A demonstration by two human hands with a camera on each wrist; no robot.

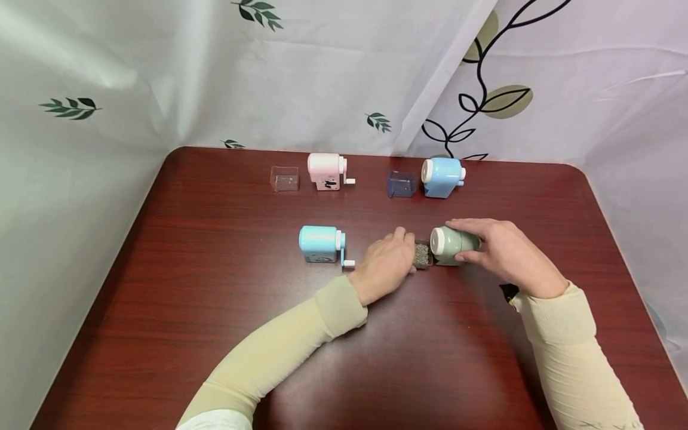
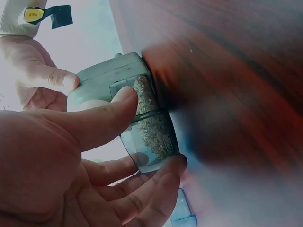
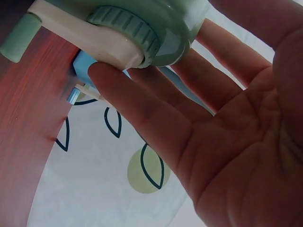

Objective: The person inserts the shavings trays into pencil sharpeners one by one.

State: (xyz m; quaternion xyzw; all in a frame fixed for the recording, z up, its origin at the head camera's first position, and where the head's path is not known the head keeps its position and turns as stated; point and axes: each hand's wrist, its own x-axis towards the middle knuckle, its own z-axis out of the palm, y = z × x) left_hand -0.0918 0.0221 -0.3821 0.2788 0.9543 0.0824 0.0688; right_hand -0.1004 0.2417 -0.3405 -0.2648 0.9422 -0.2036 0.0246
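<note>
So the clear tray of shavings (image 1: 422, 255) is pinched by the left hand (image 1: 384, 263), thumb on one side, fingers curled round the other. It's set right at the fingertips, between that hand and the green sharpener (image 1: 451, 242), and in the left wrist view it's seen sticking partway out of the sharpener's body. The sharpener itself is gripped by the right hand (image 1: 502, 254) from the crank side, thumb toward the near face, fingers on the far one. The crank (image 3: 85, 38) is left sticking out past the fingers.

Just left of the left hand, a light blue sharpener (image 1: 318, 242) is parked. Farther back, a pink sharpener (image 1: 325, 170) and a blue sharpener (image 1: 443, 176) are lined up, each with an empty tray (image 1: 285, 179) placed to its left.
</note>
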